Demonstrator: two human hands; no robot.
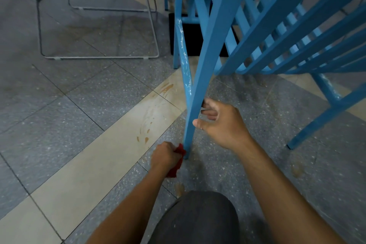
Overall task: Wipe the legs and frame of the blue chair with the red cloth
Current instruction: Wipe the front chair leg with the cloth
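Note:
The blue chair (pixel 277 31) fills the upper right, seen from low down, its slatted seat overhead and its legs slanting to the floor. The nearest leg (pixel 200 85) runs down to the tiles at centre. My left hand (pixel 165 156) is closed around the bunched red cloth (pixel 179 159) and presses it against the foot of that leg. My right hand (pixel 221 123) grips the same leg higher up, thumb in front and fingers curled behind it. A second leg with chipped paint (pixel 183 51) stands just behind.
A grey wire-frame stool base (pixel 99 57) stands at the upper left. The floor is grey speckled tile with a beige strip (pixel 111 150) carrying brown stains. My knee in dark fabric (pixel 198 218) is at the bottom centre. Another blue chair leg (pixel 324 119) reaches the floor at right.

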